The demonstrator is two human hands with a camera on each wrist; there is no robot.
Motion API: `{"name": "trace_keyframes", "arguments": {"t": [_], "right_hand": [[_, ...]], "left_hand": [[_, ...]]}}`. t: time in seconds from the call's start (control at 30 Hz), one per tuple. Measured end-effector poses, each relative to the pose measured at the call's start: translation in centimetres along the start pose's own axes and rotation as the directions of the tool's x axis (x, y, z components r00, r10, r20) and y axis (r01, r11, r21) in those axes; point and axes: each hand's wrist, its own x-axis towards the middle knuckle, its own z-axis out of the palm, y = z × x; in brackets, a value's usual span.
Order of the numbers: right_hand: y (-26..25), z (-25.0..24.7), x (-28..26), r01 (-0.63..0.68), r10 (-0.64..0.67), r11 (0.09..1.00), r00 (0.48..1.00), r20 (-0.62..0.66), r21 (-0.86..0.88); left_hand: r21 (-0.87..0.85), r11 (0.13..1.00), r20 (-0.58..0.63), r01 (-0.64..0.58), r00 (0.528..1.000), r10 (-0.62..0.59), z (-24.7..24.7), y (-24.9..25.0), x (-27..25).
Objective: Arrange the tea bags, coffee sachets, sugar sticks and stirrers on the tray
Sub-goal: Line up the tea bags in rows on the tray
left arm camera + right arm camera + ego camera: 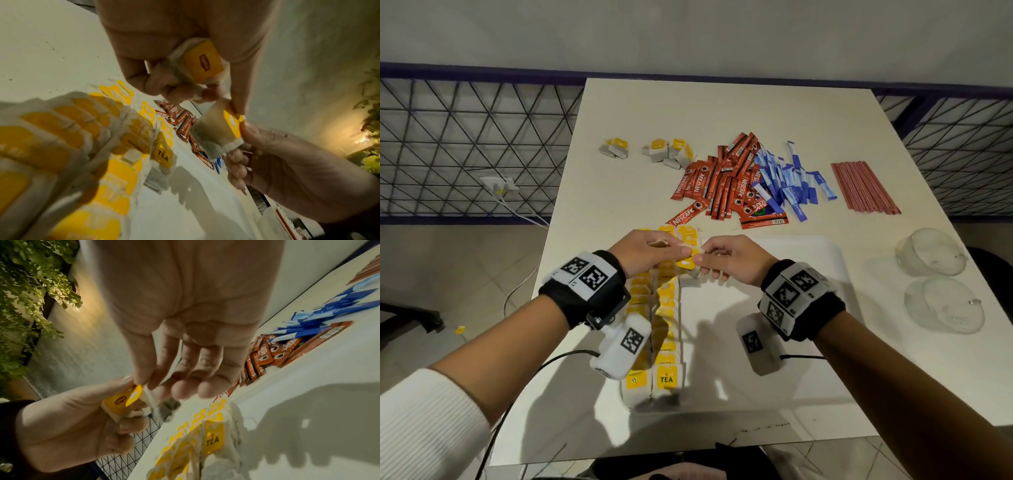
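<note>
Over the far left of the white tray [791, 267], my left hand [674, 251] and right hand [709, 260] meet. Between them hangs a tea bag [218, 131] with a yellow tag, pinched by the left thumb and forefinger and by the right thumb and forefinger [144, 382]. The curled left fingers also hold a second tea bag [202, 65] against the palm. Two rows of tea bags [666, 342] lie on the tray's left side. Farther back on the table are loose tea bags [667, 150], red coffee sachets [722, 185], blue sugar sticks [791, 181] and red stirrers [864, 186].
Two clear glass bowls [928, 253] [945, 305] stand at the table's right edge. A dark mesh railing [465, 144] runs behind and to the left of the table. Cables trail off the table's near left side.
</note>
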Motion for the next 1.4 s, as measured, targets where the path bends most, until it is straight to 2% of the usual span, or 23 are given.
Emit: {"name": "trace_keyframes", "arguments": {"t": [0.13, 0.23, 0.33, 0.43, 0.53, 0.73, 0.9, 1.03, 1.17, 1.4], "right_hand": [[0.3, 0.7, 0.1, -0.034, 0.038, 0.999, 0.996, -0.084, 0.040], [0.9, 1.3, 0.2, 0.000, 0.000, 1.000, 0.994, -0.113, 0.005], [1.0, 1.5, 0.3, 0.005, 0.002, 0.999, 0.992, -0.127, 0.051], [0.9, 1.5, 0.1, 0.010, -0.002, 0.998, 0.994, -0.109, 0.066], [0.7, 1.6, 0.0, 0.025, -0.017, 0.997, 0.993, -0.115, 0.066], [1.2, 1.9, -0.1, 0.021, 0.003, 0.992, 0.982, -0.190, 0.124], [2.3, 2.1, -0.6, 0.005, 0.030, 0.987, 0.977, -0.213, 0.159], [3.0, 2.3, -0.5, -0.030, 0.066, 0.988, 0.970, -0.233, 0.154], [3.2, 1.9, -0.5, -0.037, 0.054, 0.993, 0.986, -0.159, 0.109], [3.4, 1.9, 0.3, -0.060, 0.056, 0.996, 0.997, -0.055, -0.070]], "left_hand": [[-0.016, 1.000, -0.012, 0.025, 1.000, -0.026, 0.1, -0.3, 0.1], [-0.039, 0.998, 0.020, 0.044, 0.999, -0.043, 0.4, -0.3, -0.1], [-0.014, 0.999, 0.019, 0.053, 0.998, -0.053, 0.3, -0.3, -0.2], [-0.133, 0.990, -0.050, 0.038, 0.998, -0.045, -0.3, -0.4, -0.1], [-0.200, 0.980, -0.012, 0.018, 1.000, -0.021, -0.4, -0.6, -0.3], [-0.053, 0.999, 0.019, -0.007, 1.000, 0.008, 0.8, -1.3, -0.5], [-0.007, 1.000, 0.053, -0.010, 0.999, 0.011, 1.3, -2.1, -0.5], [0.136, 0.990, 0.111, -0.018, 0.994, 0.003, 1.5, -2.6, -0.4], [0.235, 0.972, 0.172, 0.005, 0.984, -0.047, 2.1, -3.1, -0.5], [0.318, 0.948, 0.155, 0.014, 0.986, -0.067, 1.8, -3.1, -1.1]]}}
